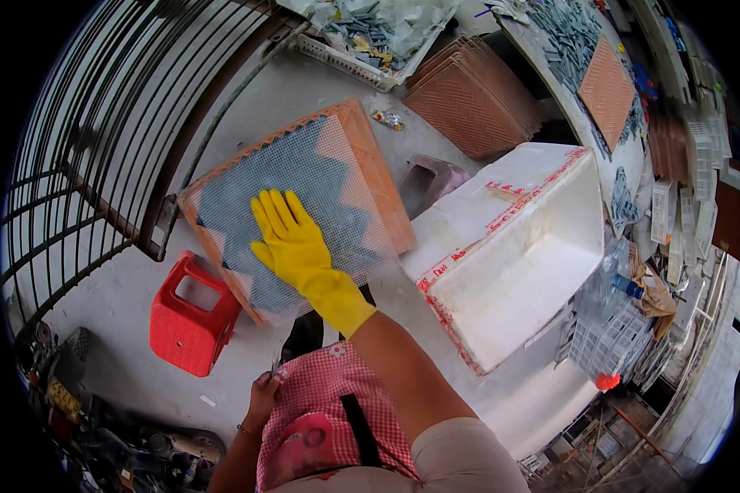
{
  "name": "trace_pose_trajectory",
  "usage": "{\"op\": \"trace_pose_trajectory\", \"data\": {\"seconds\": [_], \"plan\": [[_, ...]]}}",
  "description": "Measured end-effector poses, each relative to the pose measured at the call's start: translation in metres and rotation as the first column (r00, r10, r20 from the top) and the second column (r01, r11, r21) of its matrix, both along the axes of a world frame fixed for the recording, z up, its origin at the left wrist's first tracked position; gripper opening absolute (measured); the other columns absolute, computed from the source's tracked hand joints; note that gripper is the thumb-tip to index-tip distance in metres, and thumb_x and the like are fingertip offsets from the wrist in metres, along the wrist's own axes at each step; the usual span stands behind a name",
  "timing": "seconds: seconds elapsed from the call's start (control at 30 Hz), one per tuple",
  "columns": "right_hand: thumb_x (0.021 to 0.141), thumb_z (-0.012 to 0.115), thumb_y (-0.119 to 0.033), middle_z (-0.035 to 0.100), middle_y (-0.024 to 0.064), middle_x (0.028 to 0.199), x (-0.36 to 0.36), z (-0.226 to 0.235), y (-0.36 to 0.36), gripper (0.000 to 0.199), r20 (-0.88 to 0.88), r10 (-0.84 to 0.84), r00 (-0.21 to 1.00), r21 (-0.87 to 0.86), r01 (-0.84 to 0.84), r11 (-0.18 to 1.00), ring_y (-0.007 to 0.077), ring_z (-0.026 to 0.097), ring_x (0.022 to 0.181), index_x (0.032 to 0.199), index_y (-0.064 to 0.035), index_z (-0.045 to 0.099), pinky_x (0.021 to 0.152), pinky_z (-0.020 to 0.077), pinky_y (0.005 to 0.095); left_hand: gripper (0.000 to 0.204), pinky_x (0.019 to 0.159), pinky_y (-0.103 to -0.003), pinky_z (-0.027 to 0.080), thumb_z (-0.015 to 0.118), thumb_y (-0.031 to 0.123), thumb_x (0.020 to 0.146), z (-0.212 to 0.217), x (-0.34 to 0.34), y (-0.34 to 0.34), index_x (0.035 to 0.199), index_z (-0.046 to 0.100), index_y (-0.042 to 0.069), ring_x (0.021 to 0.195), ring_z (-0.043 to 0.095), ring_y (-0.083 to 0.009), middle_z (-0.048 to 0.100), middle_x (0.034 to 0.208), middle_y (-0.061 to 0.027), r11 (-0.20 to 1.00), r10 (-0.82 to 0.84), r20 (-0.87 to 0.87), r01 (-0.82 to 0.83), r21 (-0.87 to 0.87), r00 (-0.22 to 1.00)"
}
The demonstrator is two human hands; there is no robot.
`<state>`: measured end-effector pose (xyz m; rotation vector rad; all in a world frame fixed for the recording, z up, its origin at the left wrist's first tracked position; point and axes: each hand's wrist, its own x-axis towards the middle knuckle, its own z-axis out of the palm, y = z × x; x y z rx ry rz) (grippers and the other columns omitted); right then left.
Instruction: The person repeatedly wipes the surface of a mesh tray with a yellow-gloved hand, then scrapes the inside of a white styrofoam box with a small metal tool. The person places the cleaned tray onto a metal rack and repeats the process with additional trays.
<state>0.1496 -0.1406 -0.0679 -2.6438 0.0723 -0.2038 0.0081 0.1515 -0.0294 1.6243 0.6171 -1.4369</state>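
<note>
My right hand (292, 238), in a yellow rubber glove, lies with fingers stretched on a sheet of white mesh (362, 222). Under the mesh, dark grey pieces (222, 197) form a zigzag-edged pattern on an orange ridged board (386, 193), which seems to top a stack. My bare left hand (263, 396) is low beside my red checked apron (321, 386). Its fingers are closed on a thin, shiny tool (275, 361), too small to make out.
A red plastic stool (191, 329) stands left of the board, near a metal rack (111, 218). To the right is a white foam box (510, 287). Beyond it are stacked orange boards (469, 103), a crate (345, 64) of grey pieces and a table (543, 90). Motorbikes stand lower left.
</note>
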Motion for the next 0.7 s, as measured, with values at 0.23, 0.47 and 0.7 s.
{"op": "trace_pose_trajectory", "data": {"seconds": [0.23, 0.47, 0.7], "plan": [[0.082, 0.047, -0.041, 0.039, 0.0158, 0.131, 0.067, -0.01, -0.076, 0.06, 0.123, -0.123, 0.985, -0.074, 0.133, 0.988, 0.0269, 0.034, 0.123, 0.127, -0.0021, 0.039, 0.107, 0.0155, 0.0382, 0.018, 0.041, -0.02, 0.026, 0.047, 0.019, 0.087, 0.016, 0.02, -0.017, 0.081, 0.055, 0.004, 0.045, 0.036, -0.0046, 0.046, 0.055, 0.0011, 0.999, -0.005, 0.055, 0.007, -0.048, 0.998], [0.082, 0.047, -0.042, 0.039, 0.0152, 0.132, -0.061, 0.015, -0.02, 0.063, -0.19, -0.113, 0.975, -0.056, 0.104, 0.993, 0.0282, 0.032, 0.125, 0.129, -0.0003, 0.037, 0.107, 0.0148, 0.0407, 0.016, 0.04, -0.02, 0.025, 0.049, 0.019, 0.086, 0.01, 0.006, 0.008, 0.082, 0.055, 0.005, 0.043, 0.034, -0.004, 0.049, 0.055, 0.0004, 0.996, 0.084, 0.034, -0.084, -0.004, 0.996], [0.082, 0.047, -0.043, 0.04, 0.0131, 0.131, 0.002, 0.008, 0.004, 0.062, 0.002, 0.098, 0.995, -0.016, -0.098, 0.995, 0.026, 0.032, 0.124, 0.128, -0.0028, 0.038, 0.107, 0.0158, 0.0403, 0.016, 0.045, -0.019, 0.03, 0.049, 0.018, 0.086, 0.008, 0.007, -0.039, 0.078, 0.055, 0.005, 0.048, 0.038, -0.0043, 0.048, 0.057, 0.0025, 0.993, -0.073, 0.028, 0.076, -0.087, 0.997]]}}
